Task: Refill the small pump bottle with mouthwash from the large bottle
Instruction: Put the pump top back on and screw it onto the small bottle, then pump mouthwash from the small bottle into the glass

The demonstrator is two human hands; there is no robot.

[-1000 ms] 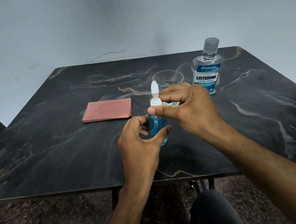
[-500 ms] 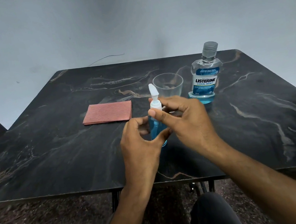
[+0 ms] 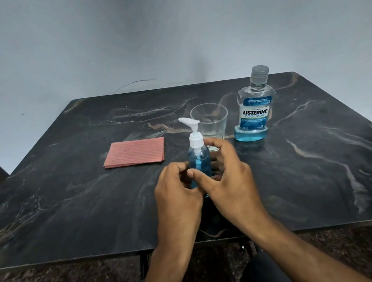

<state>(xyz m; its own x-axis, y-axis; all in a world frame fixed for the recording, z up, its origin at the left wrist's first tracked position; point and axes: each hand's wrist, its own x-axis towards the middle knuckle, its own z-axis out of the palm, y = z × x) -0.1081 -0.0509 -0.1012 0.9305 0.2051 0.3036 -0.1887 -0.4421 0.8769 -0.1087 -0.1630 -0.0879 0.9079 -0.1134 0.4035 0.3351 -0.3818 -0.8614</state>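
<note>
Blue liquid fills the small pump bottle [image 3: 199, 160], which is held upright near the table's [image 3: 69, 208] front edge by both hands: left hand [image 3: 177, 198] curled at 9 o'clock, right hand [image 3: 231, 182] wrapped at 3 o'clock. At 1 o'clock, an empty-looking glass [image 3: 210, 122] and the capped large bottle [image 3: 254, 108], nearly drained, are seen.

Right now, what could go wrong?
1. The pump bottle is slim, tall and top-heavy; both hands, left and right, sit low at its base, so a careless release might tip it.
2. The glass stands just behind; a tipping bottle could strike it.
3. The cloth lies apart, so spills spread first.
</note>
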